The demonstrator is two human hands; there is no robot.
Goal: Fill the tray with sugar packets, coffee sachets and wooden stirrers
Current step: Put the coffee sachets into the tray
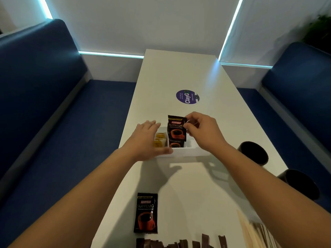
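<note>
A white tray with three sections (186, 151) sits in the middle of the long white table (180, 72). The right hand (204, 131) pinches the top corner of a black coffee sachet with a red cup picture (176, 128) and holds it standing up, long side pointing up and down, right over the middle section. Another sachet like it (176, 144) already stands in that section, just under the held one. The left hand (146, 138) lies flat and open on the left end of the tray, holding nothing (it looks like it is keeping the tray steady). Under its fingers, small yellow sugar packets (159, 141) fill the left section. The right section looks empty, though the right hand hides part of it.

The next move turns on one thing: the sachet hangs straight above its slot, so I think the right hand only needs to go down and let go.

Near the close edge of the table lies one more black coffee sachet (146, 213), flat, with its long side pointing away from the person. It is nearer the left arm. Brown packets (179, 243) lie along the close edge, and pale wooden stirrers (250, 231) sit at the close right corner, nearer the right arm.
</note>
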